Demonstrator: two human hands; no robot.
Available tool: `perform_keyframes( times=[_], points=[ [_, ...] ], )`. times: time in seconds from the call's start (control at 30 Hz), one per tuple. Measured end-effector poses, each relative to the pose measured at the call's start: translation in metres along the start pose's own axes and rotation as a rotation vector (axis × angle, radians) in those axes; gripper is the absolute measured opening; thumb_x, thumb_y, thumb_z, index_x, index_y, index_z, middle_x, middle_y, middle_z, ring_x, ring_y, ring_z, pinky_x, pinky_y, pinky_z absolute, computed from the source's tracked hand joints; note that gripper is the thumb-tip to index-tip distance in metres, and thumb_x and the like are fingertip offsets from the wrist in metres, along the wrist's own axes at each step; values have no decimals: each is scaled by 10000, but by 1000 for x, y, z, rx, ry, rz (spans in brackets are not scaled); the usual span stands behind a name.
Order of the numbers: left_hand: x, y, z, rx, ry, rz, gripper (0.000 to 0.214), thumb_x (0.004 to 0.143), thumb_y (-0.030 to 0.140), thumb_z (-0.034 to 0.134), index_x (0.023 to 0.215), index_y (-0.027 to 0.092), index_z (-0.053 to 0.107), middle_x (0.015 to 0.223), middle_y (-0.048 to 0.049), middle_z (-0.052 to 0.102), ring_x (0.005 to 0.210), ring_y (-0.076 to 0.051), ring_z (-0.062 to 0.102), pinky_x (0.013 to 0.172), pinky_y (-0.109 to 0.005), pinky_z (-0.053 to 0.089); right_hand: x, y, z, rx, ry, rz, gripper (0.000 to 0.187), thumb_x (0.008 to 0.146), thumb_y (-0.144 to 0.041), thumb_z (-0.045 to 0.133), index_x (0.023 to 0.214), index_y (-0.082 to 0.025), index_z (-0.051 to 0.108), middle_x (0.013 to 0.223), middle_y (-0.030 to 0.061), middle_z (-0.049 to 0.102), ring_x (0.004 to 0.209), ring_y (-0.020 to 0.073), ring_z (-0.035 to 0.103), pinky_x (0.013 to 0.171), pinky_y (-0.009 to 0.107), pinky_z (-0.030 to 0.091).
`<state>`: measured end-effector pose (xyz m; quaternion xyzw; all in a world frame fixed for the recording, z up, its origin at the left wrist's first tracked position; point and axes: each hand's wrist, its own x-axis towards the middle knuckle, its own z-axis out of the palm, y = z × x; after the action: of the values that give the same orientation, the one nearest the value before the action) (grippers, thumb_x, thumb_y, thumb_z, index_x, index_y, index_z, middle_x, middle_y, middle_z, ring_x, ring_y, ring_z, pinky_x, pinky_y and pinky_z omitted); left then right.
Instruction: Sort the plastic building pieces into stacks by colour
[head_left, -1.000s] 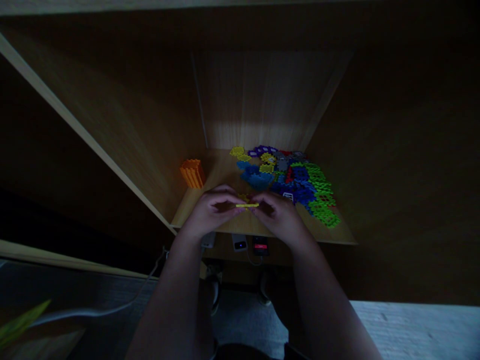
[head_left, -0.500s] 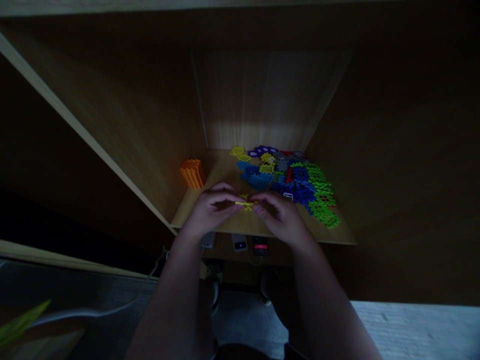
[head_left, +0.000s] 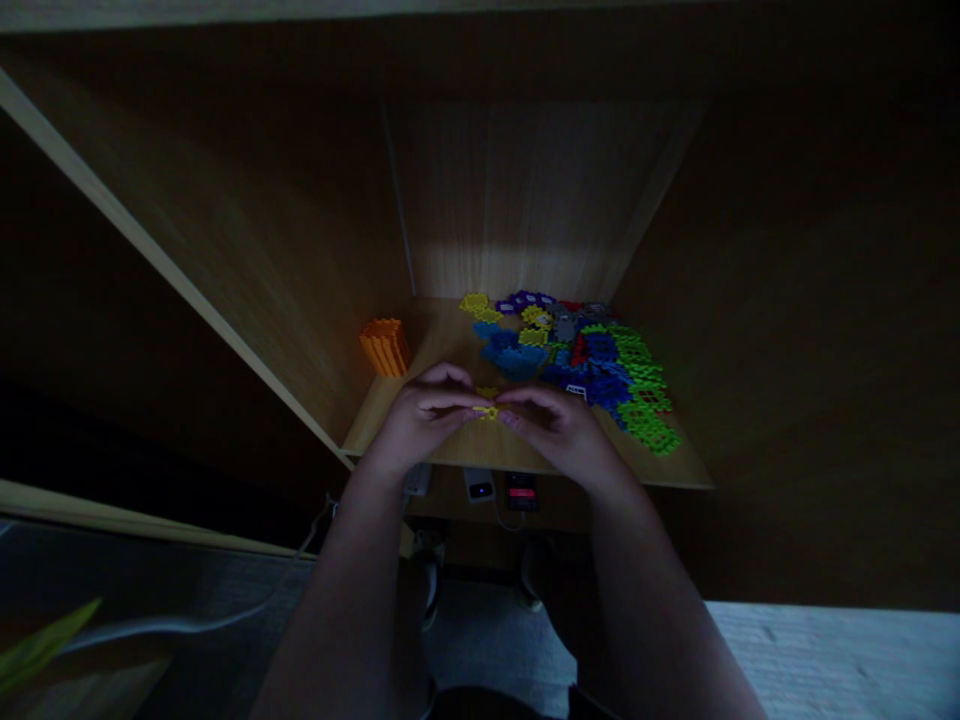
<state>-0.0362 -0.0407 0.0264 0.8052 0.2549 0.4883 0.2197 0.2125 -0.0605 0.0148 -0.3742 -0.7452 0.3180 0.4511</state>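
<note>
My left hand (head_left: 424, 418) and my right hand (head_left: 551, 425) meet over the front of a small wooden shelf (head_left: 525, 460). Both pinch the same small yellow plastic piece (head_left: 486, 410), fingers curled around it, so most of it is hidden. Just behind the hands lies a pile of flat interlocking plastic pieces (head_left: 585, 360) in blue, green, yellow, purple, grey and red. A stack of orange pieces (head_left: 385, 346) stands upright at the shelf's left side.
Wooden side walls (head_left: 247, 250) and a back panel (head_left: 525, 210) close the shelf in. Below its front edge sit small devices with lit displays (head_left: 501, 490) and a cable (head_left: 225, 615). The scene is very dark. My legs and grey floor lie below.
My hands have drawn closer together around the yellow piece, which now shows less between the fingers. Nothing else has moved.
</note>
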Motion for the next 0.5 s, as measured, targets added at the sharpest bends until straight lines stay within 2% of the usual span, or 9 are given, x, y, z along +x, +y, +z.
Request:
perform_keyframes(
  times=[0.2,0.4,0.5],
  points=[
    [1,-1,1,-5,6,-10,181,961,191,792,1080,302,874,1023,-49,696,963,-147,695,823,-276,574,0,2,1,37,14,-2,187,993,-400,766,1157,-319,803,1157,26,818,1053,218,760,939,376,606],
    [0,-3,1,-41,-7,-28,220,958,152,783,1092,304,870,1083,-54,705,1007,-149,707,844,-271,590,0,3,0,48,4,6,182,993,-368,765,1163,-334,819,1250,19,814,1156,225,763,1065,412,583],
    [0,-3,2,-40,-16,-36,217,965,150,772,1090,300,867,1111,-57,712,1031,-152,715,862,-273,594,0,3,0,47,7,6,170,981,-363,778,1139,-323,824,1265,28,809,1176,228,758,1076,410,577]
  ],
)
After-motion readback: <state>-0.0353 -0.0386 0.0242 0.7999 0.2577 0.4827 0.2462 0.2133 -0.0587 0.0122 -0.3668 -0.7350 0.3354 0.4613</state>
